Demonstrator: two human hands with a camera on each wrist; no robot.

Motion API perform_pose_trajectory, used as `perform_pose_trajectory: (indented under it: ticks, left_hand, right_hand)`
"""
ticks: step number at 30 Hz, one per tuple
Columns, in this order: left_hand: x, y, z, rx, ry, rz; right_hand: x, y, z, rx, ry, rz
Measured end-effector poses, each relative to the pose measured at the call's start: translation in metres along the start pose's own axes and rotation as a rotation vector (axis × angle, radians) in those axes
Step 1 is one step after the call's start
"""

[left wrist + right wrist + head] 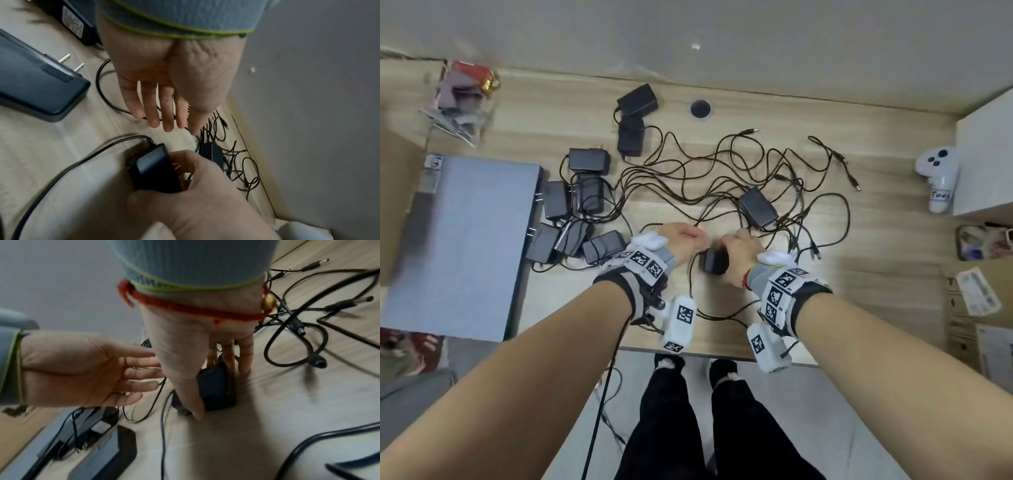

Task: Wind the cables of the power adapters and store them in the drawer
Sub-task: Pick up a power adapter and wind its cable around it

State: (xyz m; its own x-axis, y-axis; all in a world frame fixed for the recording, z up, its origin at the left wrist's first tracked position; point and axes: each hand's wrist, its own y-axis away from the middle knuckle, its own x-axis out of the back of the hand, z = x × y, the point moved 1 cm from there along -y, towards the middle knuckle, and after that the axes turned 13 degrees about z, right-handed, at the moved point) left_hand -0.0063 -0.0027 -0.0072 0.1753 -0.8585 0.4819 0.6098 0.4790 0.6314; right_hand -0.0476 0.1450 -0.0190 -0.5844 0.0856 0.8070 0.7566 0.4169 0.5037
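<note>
Adapter gripped by right hand, beside left hand.

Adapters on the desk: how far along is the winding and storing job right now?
Early. Done: nothing visibly; about seven adapters are grouped at the left, whether wound is unclear. In hand: the right hand grips one adapter standing on the desk; the left hand is open beside it. Left: the tangled cables, another adapter among them, and all storing. No drawer is in view.

Head view overhead; wrist views close, sharing adapter.
</note>
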Motion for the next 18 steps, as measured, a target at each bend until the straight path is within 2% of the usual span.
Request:
perform_pose_trajectory:
  ticks: [4,7,11,14,16,18]
  left_hand:
    - [0.006,0.009,-0.003,0.009,-0.029,-0.067]
    - [0.018,0.019,0.008,-0.029,-0.003,-0.113]
    - [0.040,0.033,0.045,-0.150,-0.007,-0.127]
    - [0.064,0.054,0.082,-0.188,0.036,-0.135]
    - [0.075,0.059,0.101,-0.225,0.100,-0.094]
    - [0.091,0.072,0.121,-0.289,0.157,-0.016]
  right_hand:
    - [0.008,0.006,0.003,0.024,0.075,-0.029]
    - [0.030,0.011,-0.003,0.069,-0.043,-0.021]
    - [0.083,0.014,-0.021,0.129,-0.249,0.094]
    - [0.131,0.028,-0.042,0.218,-0.326,0.193]
    - [0.147,0.028,-0.049,0.252,-0.450,0.248]
    - [0.158,0.037,-0.054,0.219,-0.627,0.327]
